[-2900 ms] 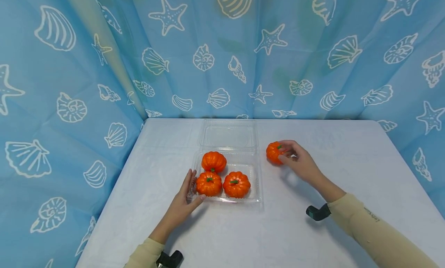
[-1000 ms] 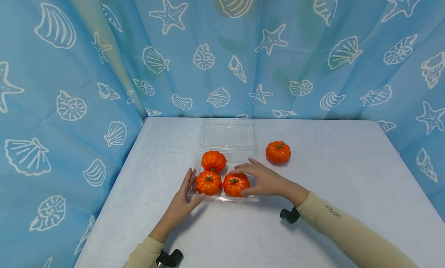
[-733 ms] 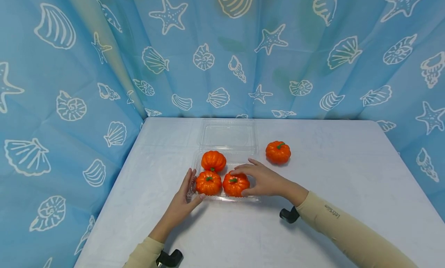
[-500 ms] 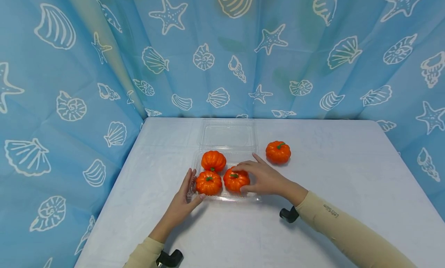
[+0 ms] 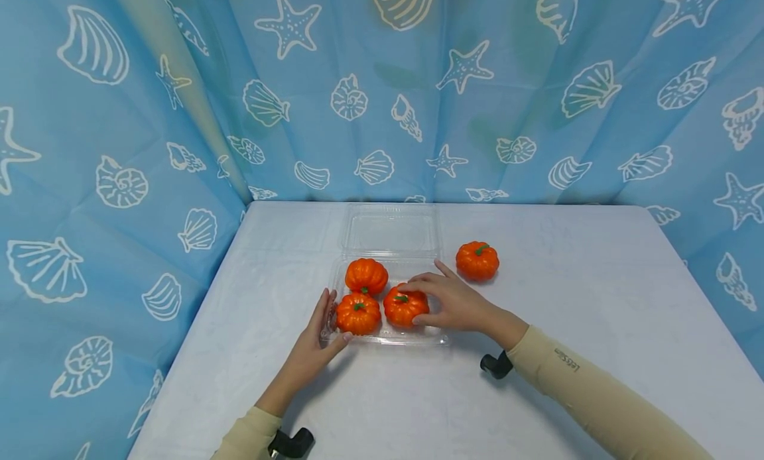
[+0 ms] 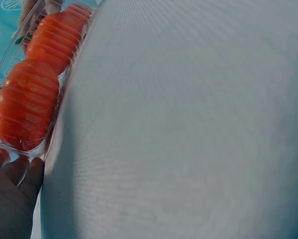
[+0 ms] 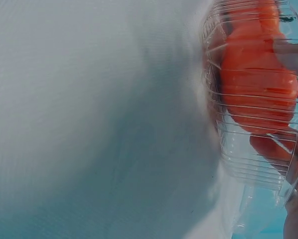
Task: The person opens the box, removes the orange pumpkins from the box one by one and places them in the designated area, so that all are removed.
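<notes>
In the head view, an opened clear plastic clamshell box (image 5: 412, 338) holds three orange toy pumpkins with green stems. My right hand (image 5: 459, 303) reaches over the box's right side and grips the front-right pumpkin (image 5: 406, 307) between thumb and fingers. Beside it sit the front-left pumpkin (image 5: 358, 315) and the back-left pumpkin (image 5: 367, 276). My left hand (image 5: 310, 346) rests against the box's left wall with fingers straight and the thumb at the front edge. The left wrist view shows its fingers (image 6: 32, 179) touching the clear wall. A fourth pumpkin (image 5: 477, 261) stands on the table, right of the box.
The box's clear lid (image 5: 392, 231) lies folded back, flat behind the base. A white cloth covers the table (image 5: 567, 268). Blue curtains (image 5: 370, 62) with shell and starfish prints hang behind and at the left.
My right hand has left the pumpkin at the right on the table and moved to the front-right one in the box. That pumpkin has shifted slightly backward. My left hand stays put.
</notes>
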The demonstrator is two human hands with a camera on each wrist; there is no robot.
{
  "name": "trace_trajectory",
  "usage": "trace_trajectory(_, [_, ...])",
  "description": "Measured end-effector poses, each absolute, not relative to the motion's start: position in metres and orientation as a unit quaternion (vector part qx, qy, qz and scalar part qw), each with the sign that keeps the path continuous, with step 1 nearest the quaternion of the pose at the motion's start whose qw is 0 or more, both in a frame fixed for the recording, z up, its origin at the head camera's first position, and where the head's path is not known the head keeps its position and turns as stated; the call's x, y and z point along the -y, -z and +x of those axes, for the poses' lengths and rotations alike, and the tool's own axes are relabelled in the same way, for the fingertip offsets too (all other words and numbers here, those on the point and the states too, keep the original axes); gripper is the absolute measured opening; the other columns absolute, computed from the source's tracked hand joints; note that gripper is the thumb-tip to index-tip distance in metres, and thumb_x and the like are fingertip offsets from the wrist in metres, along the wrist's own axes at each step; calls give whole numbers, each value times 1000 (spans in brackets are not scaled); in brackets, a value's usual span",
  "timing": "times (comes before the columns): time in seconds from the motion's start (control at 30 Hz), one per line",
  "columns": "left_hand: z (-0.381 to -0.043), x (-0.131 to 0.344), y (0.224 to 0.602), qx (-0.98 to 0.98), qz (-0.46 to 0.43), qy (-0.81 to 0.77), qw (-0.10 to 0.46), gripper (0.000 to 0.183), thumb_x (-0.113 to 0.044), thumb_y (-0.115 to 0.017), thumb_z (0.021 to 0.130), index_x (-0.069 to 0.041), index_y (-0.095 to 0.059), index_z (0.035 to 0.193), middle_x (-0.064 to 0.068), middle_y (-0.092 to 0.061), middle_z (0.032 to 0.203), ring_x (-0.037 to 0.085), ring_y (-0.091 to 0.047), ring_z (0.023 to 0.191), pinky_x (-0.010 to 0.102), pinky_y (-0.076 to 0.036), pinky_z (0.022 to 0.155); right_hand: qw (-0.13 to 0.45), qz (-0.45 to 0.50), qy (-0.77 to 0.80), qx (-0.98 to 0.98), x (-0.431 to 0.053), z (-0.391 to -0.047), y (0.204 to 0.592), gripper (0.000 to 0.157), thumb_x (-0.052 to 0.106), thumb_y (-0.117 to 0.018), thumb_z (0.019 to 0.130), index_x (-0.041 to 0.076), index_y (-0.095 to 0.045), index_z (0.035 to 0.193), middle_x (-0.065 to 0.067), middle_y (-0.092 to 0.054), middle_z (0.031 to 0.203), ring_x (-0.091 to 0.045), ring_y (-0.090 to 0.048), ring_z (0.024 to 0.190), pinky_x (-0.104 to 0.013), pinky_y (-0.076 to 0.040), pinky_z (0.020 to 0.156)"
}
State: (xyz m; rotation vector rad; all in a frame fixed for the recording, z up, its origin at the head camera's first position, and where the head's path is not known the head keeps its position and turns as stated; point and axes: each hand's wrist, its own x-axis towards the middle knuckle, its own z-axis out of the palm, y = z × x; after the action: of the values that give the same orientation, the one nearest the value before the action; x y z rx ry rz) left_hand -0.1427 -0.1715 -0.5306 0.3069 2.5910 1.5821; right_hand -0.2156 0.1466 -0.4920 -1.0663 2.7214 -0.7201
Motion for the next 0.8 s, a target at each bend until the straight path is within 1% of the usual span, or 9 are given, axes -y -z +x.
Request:
trace_trajectory(0.17, [-142,171,529,-849,100,-517,46,99,-33,-75,93,-14,-9,165,5,-26,167,25,-27,153,52,-17,122,64,-352,248,-900,-147,-216,493,60,42,-79,87,26,-61,142,-2,-63,136,-26,-53,134,-61,-6,123])
trace_trajectory(0.37, [-141,171,527,-849,99,-517,46,100,-32,-76,93,-14,-9,165,5,-26,167,25,-27,152,52,-18,122,69,-341,264,-900,-148,-217,497,65,43,-81,85,23,-57,143,2,-62,138,-22,-51,136,-56,-4,125])
trace_trajectory(0.5, [-141,171,528,-850,99,-515,46,100,-33,-75,93,-14,-9,165,5,-26,167,25,-27,152,52,-19,122,68,-337,270,-899,-149,-218,498,66,43,-82,84,23,-58,142,1,-62,137,-22,-51,136,-55,-4,125])
trace_trajectory(0.63, [-141,171,528,-850,100,-515,46,99,-33,-75,93,-14,-9,165,5,-26,167,25,-28,152,51,-19,122,63,-331,269,-902,-149,-218,498,66,43,-82,83,24,-59,141,0,-62,136,-24,-51,136,-56,-6,125])
trace_trajectory(0.8, [-141,171,528,-849,100,-516,46,99,-33,-75,93,-14,-9,165,5,-26,167,25,-28,152,51,-18,122,65,-313,285,-904,-149,-216,494,66,41,-84,82,26,-59,142,0,-61,136,-31,-45,141,-61,-12,123])
